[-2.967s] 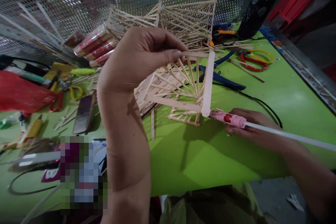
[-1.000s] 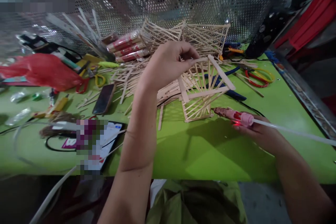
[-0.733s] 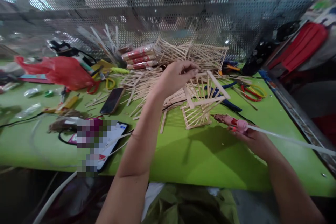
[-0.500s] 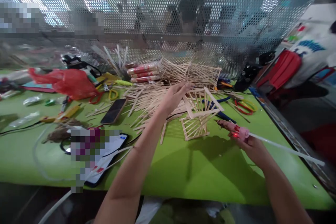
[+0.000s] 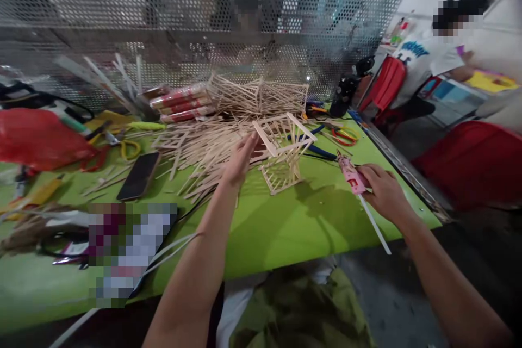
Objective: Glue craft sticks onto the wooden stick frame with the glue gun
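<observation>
A small twisted frame of wooden sticks (image 5: 291,148) stands on the green table, with a square top and slanting sticks beneath. My left hand (image 5: 240,157) is just to the left of it, fingers stretched out and close together; whether a fingertip touches the frame I cannot tell. On the right, my right hand (image 5: 379,187) has its fingers closed around the side of a pink glue gun (image 5: 349,173), whose nozzle points away from me. A long white glue stick (image 5: 375,225) sticks out of its rear toward me.
Loose wooden sticks (image 5: 207,157) lie heaped behind my left hand. Further back are a larger stick structure (image 5: 261,95) and wrapped stick packs (image 5: 183,102). Blue-handled pliers (image 5: 322,151) lie behind the frame. A phone (image 5: 138,175) and red plastic bag (image 5: 36,138) are left. Someone sits at right.
My left hand has come down from the frame's top to its left side, fingers straightening. The glue gun has turned, its rear now toward me. The view has swung right.
</observation>
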Available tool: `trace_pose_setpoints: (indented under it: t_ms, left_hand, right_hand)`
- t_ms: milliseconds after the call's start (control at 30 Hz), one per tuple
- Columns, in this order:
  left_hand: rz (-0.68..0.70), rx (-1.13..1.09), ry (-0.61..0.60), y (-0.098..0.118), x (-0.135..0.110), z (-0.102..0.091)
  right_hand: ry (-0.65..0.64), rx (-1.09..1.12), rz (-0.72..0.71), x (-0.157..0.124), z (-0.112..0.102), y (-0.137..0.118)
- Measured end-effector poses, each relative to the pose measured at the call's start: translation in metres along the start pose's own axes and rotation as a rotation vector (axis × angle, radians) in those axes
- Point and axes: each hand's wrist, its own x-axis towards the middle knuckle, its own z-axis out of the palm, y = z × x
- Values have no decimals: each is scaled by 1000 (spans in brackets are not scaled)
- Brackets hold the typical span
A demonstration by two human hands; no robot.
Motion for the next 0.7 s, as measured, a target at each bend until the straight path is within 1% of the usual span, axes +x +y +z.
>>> trace_pose_setpoints:
  t_ms: [133,300,433,533,600,633,700]
  left_hand:
    - [22,-13,-13,-4,-1,1]
    - [22,16,-17,-2,-4,3]
    - [43,38,-44,0,-4,5]
    - [49,30,-73,-2,-3,6]
    - [48,26,-94,-3,-2,6]
    - [42,23,-105,-3,-3,7]
    - [20,1,-131,0,-5,10]
  right_hand:
    - [-70,-35,-52,-9,-9,3]
    - [-167,1,-65,-9,-5,7]
    - [-209,61,-79,-7,0,24]
    - [-254,91,-89,-7,-6,38]
    - [-251,156,-44,-2,-17,39]
    - [-233,221,-6,3,-24,35]
    - [-176,405,114,17,-37,16]
